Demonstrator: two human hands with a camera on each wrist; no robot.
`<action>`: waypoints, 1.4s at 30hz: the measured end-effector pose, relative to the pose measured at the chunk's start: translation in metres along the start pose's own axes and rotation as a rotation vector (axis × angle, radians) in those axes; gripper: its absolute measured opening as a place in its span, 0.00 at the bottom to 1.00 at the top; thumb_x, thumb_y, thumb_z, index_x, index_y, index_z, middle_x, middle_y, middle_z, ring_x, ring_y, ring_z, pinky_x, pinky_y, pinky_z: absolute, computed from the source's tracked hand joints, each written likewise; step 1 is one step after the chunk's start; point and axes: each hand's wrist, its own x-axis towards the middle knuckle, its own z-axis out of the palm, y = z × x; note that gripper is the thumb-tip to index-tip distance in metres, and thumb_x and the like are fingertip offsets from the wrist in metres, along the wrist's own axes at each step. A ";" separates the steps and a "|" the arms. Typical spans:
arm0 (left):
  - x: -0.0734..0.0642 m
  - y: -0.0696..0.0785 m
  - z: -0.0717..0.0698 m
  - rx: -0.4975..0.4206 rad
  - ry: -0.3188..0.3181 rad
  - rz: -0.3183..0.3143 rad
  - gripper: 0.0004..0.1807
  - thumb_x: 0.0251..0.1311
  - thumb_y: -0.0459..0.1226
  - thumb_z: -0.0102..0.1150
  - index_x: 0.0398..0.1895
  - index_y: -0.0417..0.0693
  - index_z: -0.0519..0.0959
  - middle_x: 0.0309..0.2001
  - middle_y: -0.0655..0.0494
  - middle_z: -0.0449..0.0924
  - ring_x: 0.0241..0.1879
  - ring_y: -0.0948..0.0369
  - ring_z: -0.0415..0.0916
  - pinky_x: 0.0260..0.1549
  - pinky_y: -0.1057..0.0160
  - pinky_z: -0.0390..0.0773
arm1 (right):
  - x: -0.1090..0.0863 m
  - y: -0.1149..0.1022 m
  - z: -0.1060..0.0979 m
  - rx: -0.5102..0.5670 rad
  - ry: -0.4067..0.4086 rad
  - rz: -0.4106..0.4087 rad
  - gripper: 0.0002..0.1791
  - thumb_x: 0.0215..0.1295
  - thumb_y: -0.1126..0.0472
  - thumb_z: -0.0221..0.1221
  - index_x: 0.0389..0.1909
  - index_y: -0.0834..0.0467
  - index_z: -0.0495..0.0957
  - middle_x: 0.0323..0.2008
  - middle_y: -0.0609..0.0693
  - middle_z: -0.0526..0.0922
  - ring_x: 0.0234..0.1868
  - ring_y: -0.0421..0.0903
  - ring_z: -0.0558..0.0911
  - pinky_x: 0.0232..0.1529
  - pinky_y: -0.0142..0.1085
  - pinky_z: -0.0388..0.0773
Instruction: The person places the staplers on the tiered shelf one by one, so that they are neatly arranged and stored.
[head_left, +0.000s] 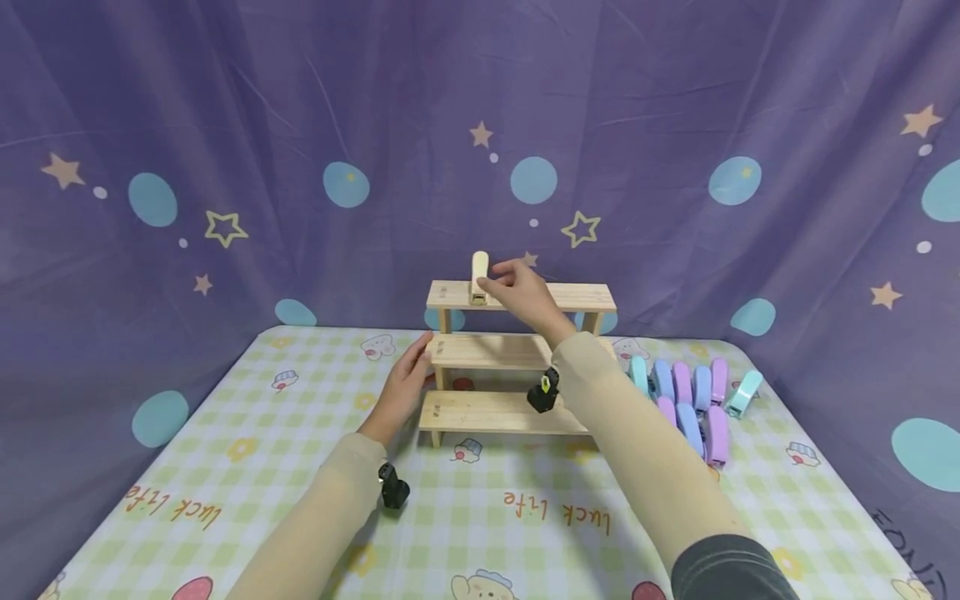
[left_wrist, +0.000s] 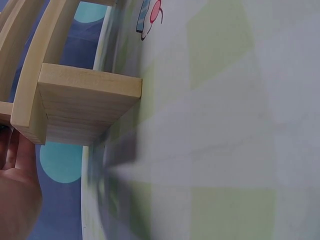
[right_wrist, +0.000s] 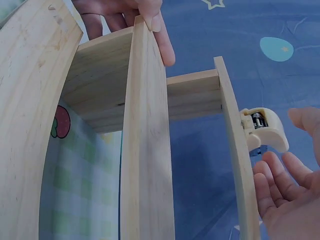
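A cream stapler [head_left: 480, 268] stands on end near the left of the top tier of a three-tier wooden rack [head_left: 495, 412]. My right hand [head_left: 525, 293] is just to its right, thumb and fingers spread around it. In the right wrist view a gap shows between the fingertips [right_wrist: 271, 159] and the stapler [right_wrist: 270, 131]. My left hand [head_left: 405, 377] touches the left end of the rack's middle tier, its fingers fairly straight. The left wrist view shows only part of that hand [left_wrist: 20, 190], beside a shelf end.
Several small staplers in purple [head_left: 717, 433], blue [head_left: 688, 427] and teal [head_left: 745, 393] stand grouped to the right of the rack. A checked cloth [head_left: 285, 467] covers the table. Behind it hangs a purple curtain [head_left: 420, 100] with stars and dots.
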 end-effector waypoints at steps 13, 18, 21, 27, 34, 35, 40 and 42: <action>-0.002 0.004 0.002 -0.027 -0.005 0.001 0.28 0.81 0.42 0.38 0.80 0.51 0.54 0.77 0.49 0.53 0.72 0.49 0.59 0.67 0.46 0.68 | -0.017 0.003 -0.021 -0.044 -0.001 -0.066 0.27 0.70 0.42 0.61 0.61 0.55 0.74 0.49 0.50 0.79 0.48 0.48 0.79 0.51 0.47 0.78; -0.003 0.004 0.002 -0.025 -0.003 0.008 0.27 0.81 0.42 0.38 0.80 0.51 0.54 0.77 0.49 0.53 0.72 0.49 0.59 0.67 0.46 0.68 | -0.028 0.005 -0.031 -0.061 -0.005 -0.076 0.27 0.69 0.44 0.62 0.61 0.55 0.73 0.49 0.51 0.80 0.48 0.49 0.79 0.51 0.46 0.78; -0.003 0.003 0.002 -0.017 0.002 -0.001 0.28 0.81 0.43 0.38 0.80 0.52 0.54 0.77 0.49 0.53 0.72 0.49 0.59 0.67 0.45 0.67 | -0.035 0.008 -0.038 -0.070 -0.009 -0.074 0.27 0.69 0.44 0.62 0.61 0.56 0.73 0.47 0.52 0.81 0.48 0.49 0.79 0.50 0.46 0.79; -0.002 0.001 0.001 -0.027 0.001 -0.002 0.28 0.81 0.42 0.38 0.80 0.51 0.54 0.77 0.48 0.53 0.73 0.49 0.58 0.68 0.46 0.66 | -0.050 0.017 -0.058 -0.077 -0.024 -0.059 0.27 0.70 0.43 0.61 0.60 0.56 0.74 0.47 0.52 0.81 0.48 0.52 0.79 0.48 0.46 0.78; -0.002 0.001 0.001 -0.027 0.017 0.007 0.27 0.81 0.42 0.39 0.80 0.51 0.55 0.77 0.48 0.55 0.71 0.49 0.60 0.67 0.48 0.68 | -0.068 0.036 -0.085 -0.122 -0.013 -0.026 0.29 0.69 0.40 0.60 0.61 0.56 0.74 0.48 0.52 0.81 0.46 0.51 0.79 0.47 0.46 0.77; -0.001 0.000 0.001 -0.027 0.020 0.009 0.27 0.81 0.42 0.39 0.79 0.50 0.56 0.77 0.48 0.55 0.71 0.49 0.60 0.67 0.48 0.69 | -0.070 0.038 -0.088 -0.128 -0.010 -0.022 0.29 0.69 0.39 0.60 0.61 0.56 0.74 0.48 0.52 0.81 0.46 0.52 0.79 0.47 0.47 0.77; -0.001 0.000 0.001 -0.028 0.021 0.012 0.27 0.81 0.42 0.39 0.79 0.49 0.56 0.77 0.48 0.55 0.71 0.49 0.61 0.66 0.48 0.70 | -0.083 0.050 -0.105 -0.158 -0.011 -0.006 0.28 0.70 0.40 0.59 0.60 0.56 0.74 0.50 0.58 0.80 0.47 0.54 0.78 0.47 0.47 0.77; -0.001 0.001 0.001 -0.031 0.019 0.000 0.27 0.81 0.41 0.39 0.79 0.49 0.55 0.77 0.48 0.55 0.71 0.49 0.60 0.66 0.48 0.69 | -0.088 0.056 -0.112 -0.171 -0.015 0.004 0.28 0.71 0.40 0.58 0.60 0.57 0.74 0.50 0.59 0.80 0.47 0.54 0.78 0.45 0.46 0.77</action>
